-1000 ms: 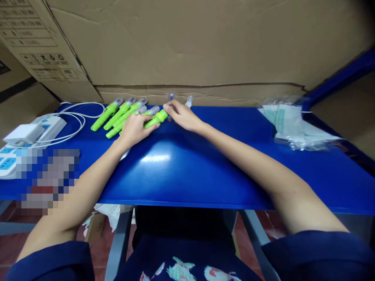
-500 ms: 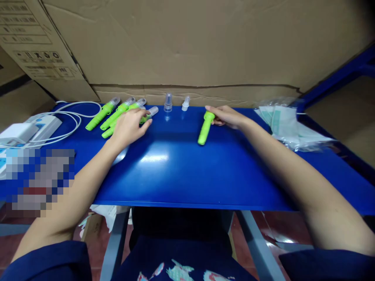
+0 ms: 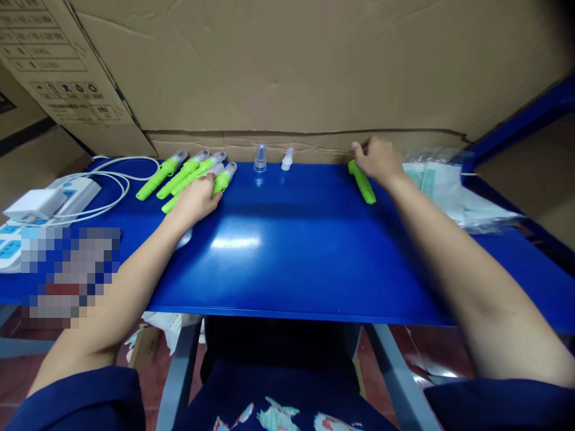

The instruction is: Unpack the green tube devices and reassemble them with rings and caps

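My left hand [image 3: 197, 199] is closed around a lime-green, torch-like stick [image 3: 224, 181] whose clear cap points away from me. Its lower part is hidden under my palm. Beside it on the left lie three similar sticks, the nearest being a capped green stick [image 3: 193, 178]. Toward the right, my right hand [image 3: 380, 160] has its fingers curled over the upper end of an uncapped green handle [image 3: 363, 184]. The handle slants down toward the blue table. Between my hands stand a clear cap [image 3: 260, 159] and a smaller clear piece with a white base [image 3: 287, 160].
A white power strip [image 3: 74, 200] with an adapter [image 3: 33, 205] and a looped white cable [image 3: 123, 178] is at left. Clear plastic packets [image 3: 449, 185] lie at right. A cardboard wall [image 3: 287, 72] stands behind the blue table [image 3: 278, 263]. A pixelated patch covers something at lower left.
My right hand has moved right with the green handle, whose lower end now swings to the right. The stick under my left hand has turned to point more away from me.
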`<state>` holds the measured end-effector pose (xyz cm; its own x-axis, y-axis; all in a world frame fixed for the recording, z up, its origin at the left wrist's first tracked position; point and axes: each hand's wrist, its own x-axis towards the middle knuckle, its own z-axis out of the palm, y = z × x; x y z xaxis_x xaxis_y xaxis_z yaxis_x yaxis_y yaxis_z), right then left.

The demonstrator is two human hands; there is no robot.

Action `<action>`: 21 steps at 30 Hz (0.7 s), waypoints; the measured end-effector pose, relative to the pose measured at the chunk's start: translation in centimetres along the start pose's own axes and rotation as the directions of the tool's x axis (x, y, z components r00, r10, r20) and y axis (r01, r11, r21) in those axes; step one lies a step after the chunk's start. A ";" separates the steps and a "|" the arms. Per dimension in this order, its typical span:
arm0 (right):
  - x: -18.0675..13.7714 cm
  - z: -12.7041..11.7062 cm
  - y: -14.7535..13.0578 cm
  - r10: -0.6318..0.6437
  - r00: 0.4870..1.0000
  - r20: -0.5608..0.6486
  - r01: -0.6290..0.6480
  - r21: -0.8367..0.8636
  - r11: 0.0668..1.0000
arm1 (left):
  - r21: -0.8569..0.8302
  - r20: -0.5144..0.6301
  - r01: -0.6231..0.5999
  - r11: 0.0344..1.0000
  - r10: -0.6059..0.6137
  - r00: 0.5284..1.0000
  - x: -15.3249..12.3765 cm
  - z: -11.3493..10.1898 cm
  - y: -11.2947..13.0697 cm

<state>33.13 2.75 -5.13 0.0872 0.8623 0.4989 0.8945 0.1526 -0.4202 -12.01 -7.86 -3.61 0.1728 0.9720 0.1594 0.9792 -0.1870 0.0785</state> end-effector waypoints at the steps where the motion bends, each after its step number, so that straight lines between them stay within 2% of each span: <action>1: -0.8 -0.1 -1.8 0.020 1.000 -0.014 -0.020 -0.037 0.999 | 0.010 -0.001 -0.010 1.000 0.010 1.000 -0.2 -0.1 0.2; 4: -3.2 0.6 -7.7 -0.066 0.996 0.066 0.066 0.002 0.998 | 0.005 0.045 -0.024 1.000 0.023 0.999 -1.2 -1.0 1.6; 7: -5.0 1.9 -13.2 -0.209 0.947 0.242 0.154 0.228 0.961 | -0.034 0.078 -0.075 0.997 0.077 0.994 -2.6 -2.3 3.7; 9: -5.9 2.7 -15.8 -0.206 0.874 0.439 0.018 0.395 0.918 | -0.080 0.076 -0.172 0.982 0.178 0.981 -3.2 -2.8 4.8; 11: -6.4 3.0 -17.4 -0.209 0.748 0.630 -0.158 0.474 0.866 | -0.116 0.039 -0.255 0.960 0.261 0.965 -3.4 -2.8 5.3; 12: -6.6 3.0 -17.7 -0.227 0.695 0.682 -0.206 0.492 0.846 | -0.124 0.018 -0.271 0.955 0.275 0.961 -3.3 -2.6 5.3; 13: -6.8 3.0 -17.9 -0.253 0.666 0.702 -0.225 0.512 0.829 | -0.122 0.009 -0.267 0.956 0.270 0.963 -3.1 -2.5 5.2; 14: -7.0 2.9 -17.9 -0.282 0.664 0.693 -0.217 0.539 0.814 | -0.113 0.013 -0.254 0.961 0.257 0.966 -2.8 -2.3 5.0; 15: -7.1 2.8 -17.8 -0.309 0.683 0.662 -0.193 0.572 0.797 | -0.109 0.031 -0.243 0.964 0.247 0.968 -2.6 -2.2 4.8; 17: -7.6 2.6 -17.7 -0.351 0.745 0.568 -0.125 0.635 0.763 | -0.157 0.086 -0.253 0.955 0.268 0.959 -2.3 -2.1 4.5; 19: -8.3 2.3 -17.6 -0.369 0.802 0.470 -0.055 0.673 0.738 | -0.318 0.152 -0.244 0.916 0.303 0.941 -2.2 -2.3 4.5; 21: -9.2 1.9 -17.6 -0.378 0.841 0.387 0.006 0.692 0.722 | -0.548 0.288 -0.110 0.829 0.311 0.906 -2.3 -2.7 4.5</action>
<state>15.80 -6.96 -3.74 -0.4342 0.8544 0.2854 0.3431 0.4498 -0.8246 -8.26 -11.32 -1.00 0.4915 0.8632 -0.1149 0.7349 -0.3404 0.5865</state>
